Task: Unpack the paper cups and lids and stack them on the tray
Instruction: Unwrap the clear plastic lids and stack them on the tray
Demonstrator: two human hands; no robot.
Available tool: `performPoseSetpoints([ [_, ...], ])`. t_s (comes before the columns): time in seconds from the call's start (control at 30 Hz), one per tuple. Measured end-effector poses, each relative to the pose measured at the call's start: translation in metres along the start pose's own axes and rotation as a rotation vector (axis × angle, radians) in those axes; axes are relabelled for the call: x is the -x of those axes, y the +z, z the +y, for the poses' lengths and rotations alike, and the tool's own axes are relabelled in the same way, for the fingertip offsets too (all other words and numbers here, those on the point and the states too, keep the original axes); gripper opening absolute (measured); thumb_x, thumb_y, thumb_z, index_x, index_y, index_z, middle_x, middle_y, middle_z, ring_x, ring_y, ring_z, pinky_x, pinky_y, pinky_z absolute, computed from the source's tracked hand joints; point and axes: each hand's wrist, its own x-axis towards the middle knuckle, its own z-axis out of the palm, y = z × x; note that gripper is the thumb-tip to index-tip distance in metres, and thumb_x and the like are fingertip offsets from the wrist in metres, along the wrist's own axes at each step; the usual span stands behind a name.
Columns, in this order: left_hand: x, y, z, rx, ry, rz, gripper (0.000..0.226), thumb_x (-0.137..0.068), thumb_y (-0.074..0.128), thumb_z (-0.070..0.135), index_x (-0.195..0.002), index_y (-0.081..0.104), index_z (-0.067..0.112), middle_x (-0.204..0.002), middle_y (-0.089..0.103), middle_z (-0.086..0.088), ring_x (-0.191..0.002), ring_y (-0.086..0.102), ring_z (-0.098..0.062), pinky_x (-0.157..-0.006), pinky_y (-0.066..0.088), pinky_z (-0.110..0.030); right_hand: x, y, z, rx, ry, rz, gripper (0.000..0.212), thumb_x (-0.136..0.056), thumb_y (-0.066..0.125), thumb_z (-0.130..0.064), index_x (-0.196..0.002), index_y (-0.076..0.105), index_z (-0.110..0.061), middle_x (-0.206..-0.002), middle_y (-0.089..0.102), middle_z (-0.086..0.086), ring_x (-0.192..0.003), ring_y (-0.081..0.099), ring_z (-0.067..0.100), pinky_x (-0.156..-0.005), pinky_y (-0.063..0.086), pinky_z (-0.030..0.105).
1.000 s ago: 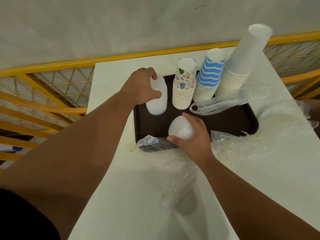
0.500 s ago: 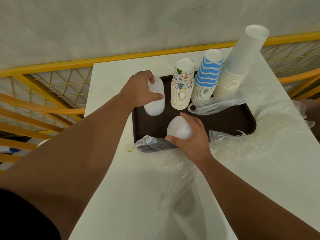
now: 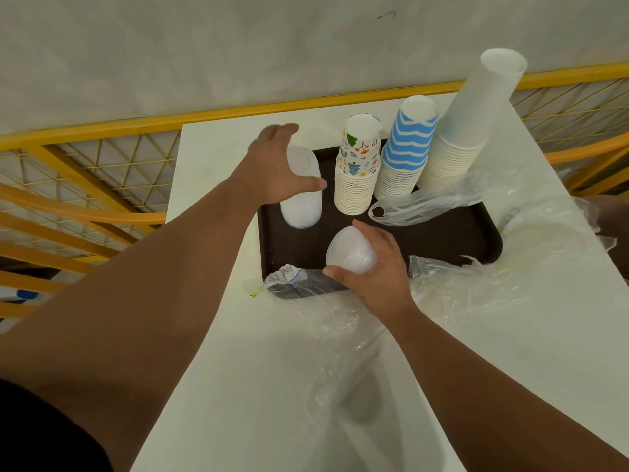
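Hands at work over a dark tray (image 3: 442,240) on the white surface (image 3: 218,335): the left hand (image 3: 272,172), fingers spread and relaxed, hovers around a lid stack (image 3: 301,199) standing on the tray, while the right hand (image 3: 377,270) grips a smaller lid stack (image 3: 350,255) beside three cup stacks (image 3: 357,172).

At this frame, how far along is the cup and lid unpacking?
Done: three cup stacks stand on the tray: patterned, blue-striped, plain white. In hand: the left hand is around the lid stack on the tray; whether it grips is unclear. The right hand holds more lids. Left: adding those lids; empty plastic wrap lies around.
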Motion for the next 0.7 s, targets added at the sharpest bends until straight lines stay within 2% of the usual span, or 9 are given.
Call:
performPoseSetpoints([
  [0.07, 0.017, -0.003, 0.007, 0.058, 0.094, 0.224, 0.083, -0.074, 0.076, 0.054, -0.141, 0.044, 0.018, -0.151, 0.036, -0.007, -0.14, 0.031, -0.022, -0.112, 0.03, -0.035, 0.0, -0.001, -0.001, -0.012, 0.002, -0.003, 0.088, -0.063, 0.088, -0.042, -0.14, 0.043, -0.039, -0.141, 0.039, -0.011, -0.119, 0.032, 0.001, -0.094, 0.034, 0.023],
  [0.13, 0.043, 0.004, 0.016, 0.174, 0.259, 0.457, 0.048, -0.079, 0.074, 0.042, -0.113, 0.062, 0.009, -0.12, 0.059, -0.009, -0.112, 0.054, -0.018, -0.094, 0.044, -0.028, 0.0, -0.001, -0.001, -0.037, 0.001, -0.001, 0.088, -0.062, 0.089, -0.04, -0.138, 0.045, -0.04, -0.135, 0.038, -0.017, -0.118, 0.033, -0.001, -0.092, 0.032, 0.017],
  [0.17, 0.057, 0.013, 0.022, 0.227, 0.285, 0.482, 0.034, -0.08, 0.074, 0.036, -0.097, 0.065, 0.009, -0.101, 0.064, -0.006, -0.092, 0.058, -0.015, -0.081, 0.048, -0.027, 0.0, 0.0, 0.0, -0.055, 0.0, 0.004, 0.088, -0.061, 0.09, -0.039, -0.138, 0.046, -0.04, -0.132, 0.037, -0.018, -0.117, 0.034, -0.002, -0.09, 0.031, 0.012],
  [0.23, 0.081, 0.035, 0.027, 0.29, 0.157, 0.28, 0.024, -0.079, 0.076, 0.035, -0.079, 0.063, 0.015, -0.079, 0.064, 0.001, -0.071, 0.057, -0.011, -0.067, 0.047, -0.026, -0.001, 0.002, 0.001, -0.075, -0.011, 0.012, 0.089, -0.059, 0.091, -0.037, -0.137, 0.048, -0.039, -0.13, 0.04, -0.017, -0.115, 0.038, -0.003, -0.085, 0.028, 0.002],
  [0.3, 0.093, 0.054, 0.024, 0.355, -0.051, -0.086, 0.026, -0.075, 0.078, 0.045, -0.079, 0.064, 0.023, -0.08, 0.066, 0.005, -0.073, 0.062, -0.009, -0.067, 0.052, -0.026, -0.001, 0.006, 0.002, -0.055, -0.042, 0.015, 0.091, -0.058, 0.091, -0.036, -0.138, 0.047, -0.035, -0.132, 0.044, -0.013, -0.115, 0.04, -0.003, -0.082, 0.03, -0.004],
  [0.37, 0.098, 0.066, 0.019, 0.514, -0.185, -0.297, 0.034, -0.072, 0.079, 0.051, -0.088, 0.064, 0.025, -0.091, 0.068, 0.005, -0.083, 0.067, -0.012, -0.075, 0.058, -0.03, -0.003, 0.008, 0.001, -0.039, -0.035, 0.009, 0.094, -0.061, 0.091, -0.035, -0.141, 0.042, -0.03, -0.137, 0.045, -0.011, -0.117, 0.039, -0.003, -0.086, 0.03, -0.004],
  [0.5, 0.098, 0.078, 0.017, 0.803, -0.37, -0.297, 0.04, -0.073, 0.083, 0.036, -0.097, 0.062, 0.012, -0.101, 0.067, -0.008, -0.095, 0.068, -0.025, -0.081, 0.06, -0.042, -0.002, 0.011, -0.003, -0.1, 0.05, 0.01, 0.102, -0.062, 0.091, -0.033, -0.145, 0.032, -0.03, -0.145, 0.04, -0.006, -0.126, 0.039, 0.007, -0.105, 0.04, 0.031],
  [0.57, 0.095, 0.081, 0.015, 0.953, -0.456, -0.327, 0.035, -0.078, 0.079, 0.031, -0.099, 0.061, 0.009, -0.107, 0.067, -0.012, -0.101, 0.066, -0.029, -0.085, 0.058, -0.048, -0.001, 0.01, -0.005, -0.153, 0.065, -0.03, 0.103, -0.061, 0.092, -0.028, -0.145, 0.031, -0.031, -0.139, 0.041, -0.01, -0.127, 0.039, 0.009, -0.105, 0.039, 0.032],
  [0.7, 0.091, 0.08, 0.007, 1.102, -0.508, -0.45, 0.026, -0.085, 0.073, 0.021, -0.106, 0.061, 0.01, -0.116, 0.064, -0.014, -0.111, 0.063, -0.031, -0.093, 0.055, -0.046, -0.001, 0.007, -0.002, -0.235, 0.04, -0.082, 0.09, -0.062, 0.092, -0.019, -0.132, 0.038, -0.036, -0.129, 0.043, -0.013, -0.123, 0.042, 0.009, -0.104, 0.046, 0.035],
])
